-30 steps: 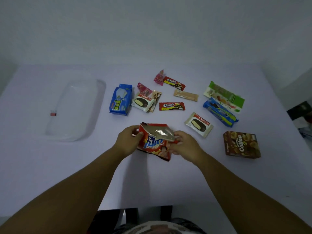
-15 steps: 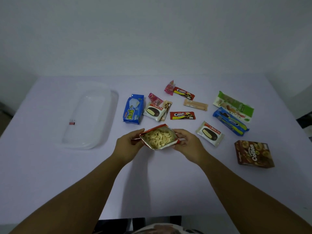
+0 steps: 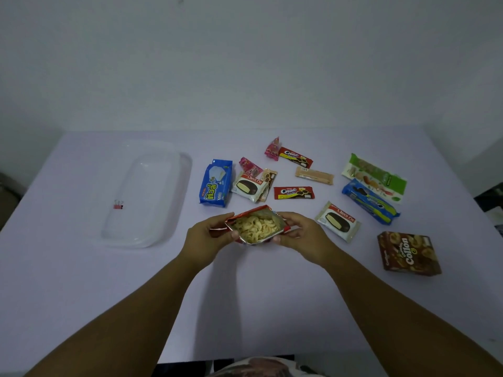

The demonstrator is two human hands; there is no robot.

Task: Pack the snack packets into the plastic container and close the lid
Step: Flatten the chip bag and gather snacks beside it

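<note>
Between both hands, crinkly foil snack bag, mouth open, curled puffs

A pale lilac desk fills the lower half of the view. Behind the desk stands a plain, bare, whitish wall. The light is dim and even, and dark, unclear shapes lie beyond the desk's right edge.

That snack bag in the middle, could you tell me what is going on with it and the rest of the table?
A person holds an open red snack bag with both hands, left hand and right hand, its mouth spread so the pale curls inside show. The clear plastic container sits to the left, holding only a small red clip. About a dozen other packets, including a brown box, lie unpacked on the table.
</note>
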